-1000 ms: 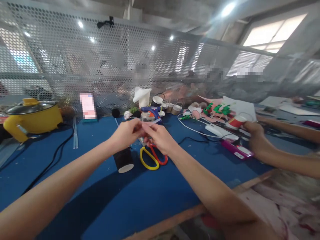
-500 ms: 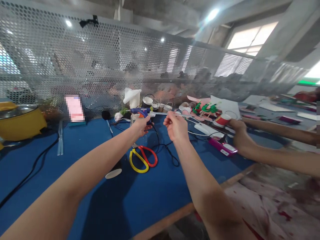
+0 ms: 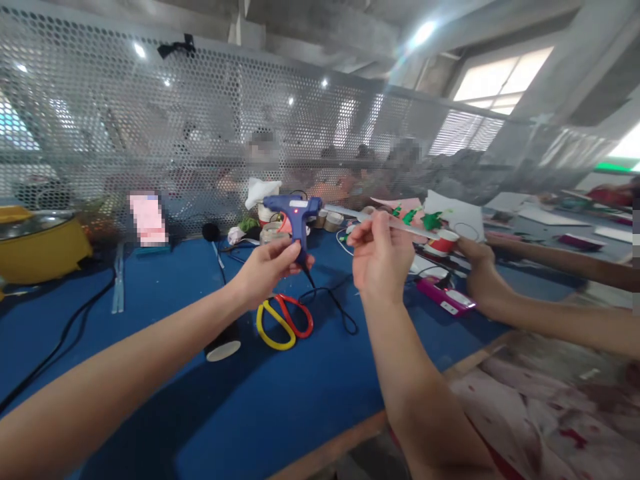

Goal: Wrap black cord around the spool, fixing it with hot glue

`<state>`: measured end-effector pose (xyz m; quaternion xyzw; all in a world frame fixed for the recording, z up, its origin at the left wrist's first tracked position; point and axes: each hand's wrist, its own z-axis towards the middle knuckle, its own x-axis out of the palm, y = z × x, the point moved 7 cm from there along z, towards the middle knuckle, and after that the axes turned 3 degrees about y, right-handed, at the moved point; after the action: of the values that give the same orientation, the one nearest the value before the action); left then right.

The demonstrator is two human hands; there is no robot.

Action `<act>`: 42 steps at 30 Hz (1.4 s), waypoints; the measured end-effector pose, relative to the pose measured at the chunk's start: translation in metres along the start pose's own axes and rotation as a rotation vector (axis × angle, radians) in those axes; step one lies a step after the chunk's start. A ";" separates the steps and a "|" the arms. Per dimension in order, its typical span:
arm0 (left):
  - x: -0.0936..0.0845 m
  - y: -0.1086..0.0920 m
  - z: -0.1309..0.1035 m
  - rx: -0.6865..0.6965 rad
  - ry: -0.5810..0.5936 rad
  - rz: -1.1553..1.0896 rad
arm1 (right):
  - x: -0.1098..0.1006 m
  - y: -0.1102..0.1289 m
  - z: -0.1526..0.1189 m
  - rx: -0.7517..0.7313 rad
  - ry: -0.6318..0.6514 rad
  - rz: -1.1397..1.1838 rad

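Observation:
A blue glue gun [image 3: 296,212] with a small red light is upright in my left hand [image 3: 273,267], whose fingers wrap round its handle. Between the fingertips of my right hand [image 3: 383,257] is a long translucent glue stick [image 3: 417,230]. The stick's left end lies at the rear of the gun; whether it sits inside I cannot tell. Below the gun, scissors [image 3: 277,325] with one yellow and one red handle loop lie on the blue table [image 3: 310,400]. A black cord [image 3: 333,303] trails from the gun's handle.
At right, a co-worker's hand [image 3: 480,273] holds a red and white cup [image 3: 443,243]. A purple power strip [image 3: 445,297] lies nearby. On the left are a yellow machine [image 3: 45,250], a phone [image 3: 149,219] and loose glue sticks [image 3: 117,280]. A perforated metal screen [image 3: 200,133] stands behind.
The glue gun has come nearer and turned more upright in my left hand. My right hand has moved right along the glue stick, and more of the stick shows.

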<state>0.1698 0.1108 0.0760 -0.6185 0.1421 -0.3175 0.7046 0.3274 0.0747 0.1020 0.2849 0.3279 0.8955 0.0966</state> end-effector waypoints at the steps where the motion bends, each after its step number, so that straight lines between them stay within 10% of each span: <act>1: -0.002 0.001 -0.013 -0.014 -0.009 -0.012 | 0.005 0.006 -0.006 -0.027 0.029 -0.034; 10: -0.021 0.009 -0.087 -0.119 -0.077 -0.173 | 0.034 0.021 -0.044 -0.081 0.206 -0.085; 22: -0.028 0.018 -0.100 -0.105 -0.120 -0.185 | 0.047 0.034 -0.066 -0.173 0.277 -0.281; 42: -0.050 0.019 -0.120 -0.123 -0.280 0.084 | 0.071 -0.003 -0.076 0.179 0.472 0.021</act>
<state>0.0664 0.0486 0.0250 -0.6921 0.0877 -0.1891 0.6910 0.2259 0.0621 0.0839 0.0786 0.4165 0.9055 -0.0178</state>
